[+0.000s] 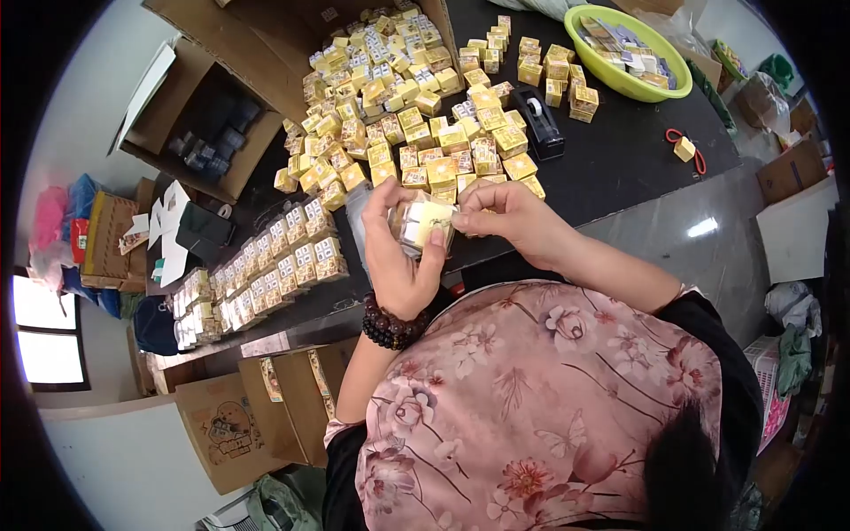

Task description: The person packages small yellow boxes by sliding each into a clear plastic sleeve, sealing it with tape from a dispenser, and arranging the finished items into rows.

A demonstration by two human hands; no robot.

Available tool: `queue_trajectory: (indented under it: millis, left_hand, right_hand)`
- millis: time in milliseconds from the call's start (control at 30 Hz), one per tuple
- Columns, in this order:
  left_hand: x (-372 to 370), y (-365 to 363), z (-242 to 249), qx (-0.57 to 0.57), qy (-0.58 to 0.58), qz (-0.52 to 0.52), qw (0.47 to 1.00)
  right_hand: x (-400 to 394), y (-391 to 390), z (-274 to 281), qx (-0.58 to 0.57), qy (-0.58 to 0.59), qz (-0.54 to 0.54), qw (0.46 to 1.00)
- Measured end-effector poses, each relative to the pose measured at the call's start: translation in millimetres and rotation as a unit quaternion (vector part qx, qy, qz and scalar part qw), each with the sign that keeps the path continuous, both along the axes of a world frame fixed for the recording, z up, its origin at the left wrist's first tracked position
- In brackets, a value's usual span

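Note:
My left hand (403, 261), with dark beads at the wrist, is wrapped round a small clear-sided box (428, 223) with a yellow face, its thumb pressed on the front. Close at the box's right edge is my right hand (505, 212), thumb and fingers pinched together; what they pinch is too small to make out. Just beyond both hands lies a heap of small yellow boxes (443, 168) on the black table (611, 168). More of them fill a tipped cardboard box (239, 53) behind.
A black tape dispenser (540, 128) stands right of the heap. At the back right are a yellow-green basin (630, 62) with packets and red-handled scissors (695, 155) beside a small box. Rows of boxes (266, 265) stand at the left, near an open carton (199, 119).

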State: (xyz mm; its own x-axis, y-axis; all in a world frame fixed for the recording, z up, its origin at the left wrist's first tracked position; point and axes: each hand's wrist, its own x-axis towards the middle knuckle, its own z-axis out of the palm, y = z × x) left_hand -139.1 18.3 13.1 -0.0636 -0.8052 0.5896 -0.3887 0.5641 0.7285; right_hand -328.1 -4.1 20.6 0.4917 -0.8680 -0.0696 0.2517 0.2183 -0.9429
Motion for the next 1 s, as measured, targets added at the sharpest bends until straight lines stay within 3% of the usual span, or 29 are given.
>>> queue_trajectory:
  millis: [233,300,433,500,533,600,667,767,800,867,933,1000]
  left_hand:
    - [-0.7,1.7,4.4,-0.03,-0.058,0.016,0.998]
    - [-3.2,1.3,3.4,-0.033,-0.067,0.02,0.997]
    - [-9.8,-1.5,-3.2,0.111,0.111,-0.039,0.987]
    - [-12.9,-0.5,-5.4,0.233,0.24,-0.091,0.938]
    - [-14.4,-0.4,-6.5,0.236,0.239,-0.09,0.938]
    - [-16.1,-4.8,-7.4,0.337,0.447,-0.111,0.822]
    - [-12.5,-6.5,-8.0,0.351,0.467,-0.115,0.803]
    - [-5.0,-5.8,-1.5,0.42,0.567,-0.172,0.688]
    - [-4.3,-4.5,-1.4,0.42,0.569,-0.171,0.686]
    - [-3.6,-6.0,-0.2,0.451,0.581,-0.17,0.656]
    - [-3.2,-7.9,-1.6,0.453,0.586,-0.176,0.648]
    - [-2.2,-8.0,-3.4,0.458,0.589,-0.181,0.641]
  right_hand:
    - [0.2,-0.9,-7.5,-0.02,0.022,-0.012,0.999]
    - [-1.0,-3.2,-8.5,-0.055,0.098,-0.016,0.994]
    - [4.3,-1.2,-11.2,-0.073,0.085,-0.037,0.993]
    - [4.8,0.1,-23.5,-0.206,0.17,-0.093,0.959]
    - [4.1,1.3,-26.3,-0.203,0.169,-0.093,0.96]
    - [0.8,-1.2,-29.6,-0.324,0.26,-0.125,0.901]
    - [-9.7,-16.6,-35.9,-0.366,0.234,-0.252,0.865]
    - [-80.0,-86.3,-91.3,-0.323,0.473,-0.425,0.701]
    - [-100.5,-98.4,-105.6,-0.254,0.527,-0.401,0.705]
    - [-138.5,-128.3,-137.1,-0.234,0.555,-0.362,0.711]
    - [-148.2,-136.5,-133.6,-0.095,0.419,-0.278,0.859]
    - [-142.5,-135.7,-125.3,-0.058,0.409,-0.327,0.85]
